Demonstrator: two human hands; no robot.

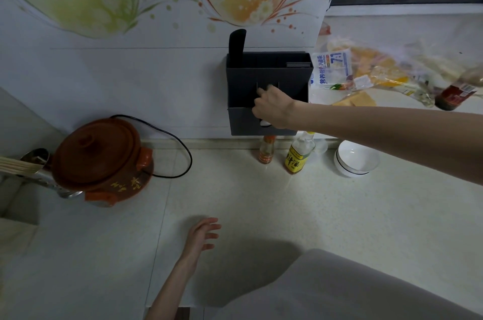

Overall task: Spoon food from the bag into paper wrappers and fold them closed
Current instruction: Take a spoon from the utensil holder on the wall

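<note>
At the 9 o'clock edge of the pale speckled stone countertop (326, 215), a metal utensil holder (39, 175) carries pale wooden chopsticks (18, 166) and a steel ladle (35, 156). Touching it on its 3 o'clock side sits a squat reddish-brown clay cooker (102, 160) with its lid on and gold characters on its belly; a black power cord (180, 152) loops from behind it along the foot of the wall. Near 6 o'clock, the left hand (201, 237) hovers just over the counter with fingers spread and relaxed, holding nothing. Above centre, a dark grey box-shaped knife rack (269, 71) hangs on the white wall printed with green and orange orbs, a black knife handle (236, 41) rising from its 11 o'clock corner. The right hand (271, 107) reaches across from 3 o'clock onto the front of the rack, its fingers curled against the slots; a small white object (265, 123) shows under the palm, but I cannot tell what it is or whether the hand grips it. Below the rack stand a small orange-capped sauce bottle (266, 149) and, just beside it, a clear bottle with a yellow label (298, 156), then a white ceramic bowl with a dark rim line (356, 160). Toward 2 o'clock, on the windowsill, lie a white and blue printed packet (330, 68), a crumpled clear plastic bag with yellow-orange food (376, 66) and a tilted dark red-labelled bottle (457, 92). No paper wrappers can be made out.
</note>
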